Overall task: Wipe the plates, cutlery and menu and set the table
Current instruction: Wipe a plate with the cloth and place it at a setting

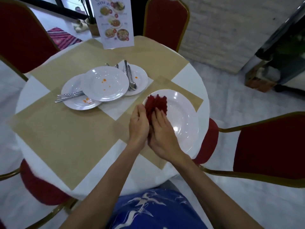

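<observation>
Table (pixel 66 138) carried the clean plate (pixel 189 116); stained plates (pixel 105 85) and cutlery (pixel 130 76) lay left of that plate. Left hand (pixel 138 123) and right hand (pixel 162 134) both gripped the pleated red cloth (pixel 156 104) over its left rim. The folds probably needed pinching low so the fan held.

Red gold-framed chairs (pixel 165 22), white brick wall (pixel 222 30)
</observation>
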A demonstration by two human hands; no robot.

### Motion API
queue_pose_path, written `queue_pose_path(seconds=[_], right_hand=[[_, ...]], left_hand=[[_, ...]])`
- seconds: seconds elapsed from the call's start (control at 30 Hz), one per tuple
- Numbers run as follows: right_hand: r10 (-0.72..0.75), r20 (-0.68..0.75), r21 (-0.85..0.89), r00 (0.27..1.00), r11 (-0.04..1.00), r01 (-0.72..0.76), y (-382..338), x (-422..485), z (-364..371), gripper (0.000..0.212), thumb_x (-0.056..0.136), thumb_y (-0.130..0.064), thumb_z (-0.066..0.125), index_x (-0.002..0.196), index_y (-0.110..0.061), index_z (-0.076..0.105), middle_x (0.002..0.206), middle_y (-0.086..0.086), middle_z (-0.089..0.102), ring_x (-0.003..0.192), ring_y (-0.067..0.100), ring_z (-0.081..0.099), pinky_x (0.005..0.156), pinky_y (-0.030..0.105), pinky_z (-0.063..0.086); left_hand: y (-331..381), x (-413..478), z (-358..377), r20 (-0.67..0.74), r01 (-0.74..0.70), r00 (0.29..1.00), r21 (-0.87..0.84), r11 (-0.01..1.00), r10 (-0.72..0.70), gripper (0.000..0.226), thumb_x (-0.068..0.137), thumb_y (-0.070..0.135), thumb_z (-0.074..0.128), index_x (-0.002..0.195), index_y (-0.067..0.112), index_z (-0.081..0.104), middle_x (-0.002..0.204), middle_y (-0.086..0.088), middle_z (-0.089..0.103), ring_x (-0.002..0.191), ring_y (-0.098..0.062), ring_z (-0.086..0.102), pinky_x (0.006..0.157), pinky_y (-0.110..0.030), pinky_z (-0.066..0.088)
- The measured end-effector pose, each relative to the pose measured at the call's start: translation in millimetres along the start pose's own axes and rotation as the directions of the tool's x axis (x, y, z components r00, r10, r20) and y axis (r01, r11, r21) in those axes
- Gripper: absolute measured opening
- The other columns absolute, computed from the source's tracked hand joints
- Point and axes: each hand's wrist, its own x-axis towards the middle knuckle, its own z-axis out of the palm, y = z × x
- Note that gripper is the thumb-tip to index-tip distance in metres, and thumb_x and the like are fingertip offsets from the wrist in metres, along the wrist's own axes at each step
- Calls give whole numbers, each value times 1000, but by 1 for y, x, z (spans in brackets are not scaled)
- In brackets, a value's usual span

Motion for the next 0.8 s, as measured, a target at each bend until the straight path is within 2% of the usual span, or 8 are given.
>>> queue_pose_path(seconds=[0.1,0.2,0.3,0.37,0.4,0.5,0.63,0.8], right_hand=[[-66,58,98,996,993,60,-13,-28,10,56,109,-31,32,163,-16,27,170,1,27,158,15,19,130,34,13],[-166,144,-62,976,982,176,19,-57,3,50,105,-22,44,154,-15,46,161,0,44,152,20,35,127,38,21],[-12,-15,-271,1000,963,8,66,-40,-14,52,89,-12,49,139,-7,63,147,9,60,143,33,49,114,58,43],[82,-73,-300,994,949,-101,55,-41,-10,55,85,-13,40,132,0,66,140,16,64,137,38,54,114,60,42],[63,-64,-274,996,959,-78,39,-49,-1,56,85,-13,39,131,2,67,137,17,66,133,38,58,113,60,43],[-68,29,-77,997,995,70,-3,-64,19,59,90,-4,51,149,-2,51,153,13,53,143,30,49,121,48,36],[-63,-26,40,998,997,64,-1,-24,11,63,102,-12,50,161,-14,30,168,2,30,156,20,25,127,29,11],[-231,56,-112,971,965,236,57,-44,-10,61,93,-9,34,153,-16,48,161,1,44,152,23,35,125,48,25]], left_hand=[[7,11,-12,-12,33,999,-5,999,-33,38,104,49,34,98,29,67,100,10,70,98,-9,63,103,-42,49],[12,21,-28,-9,39,999,-50,998,-40,29,105,47,35,103,43,64,101,26,64,108,-5,60,108,-35,44],[12,18,-32,33,42,999,-53,998,-40,29,105,49,34,99,51,62,108,24,65,115,-7,60,107,-38,46],[13,17,-28,23,62,998,-96,993,-60,30,105,48,34,92,53,61,109,21,67,113,-8,63,104,-38,49],[14,17,-25,11,62,998,-119,991,-61,30,106,46,35,92,51,61,107,21,67,110,-7,63,101,-34,50],[10,16,-17,-25,46,998,-169,985,-50,28,107,40,36,97,41,62,98,24,66,100,5,62,90,-21,48],[9,11,-10,-1,30,1000,-85,996,-30,34,105,47,35,99,34,65,105,10,70,105,-8,65,103,-37,50],[21,25,-21,-37,-12,999,-125,992,7,47,100,59,36,132,34,60,130,15,64,124,-8,57,111,-39,43]])
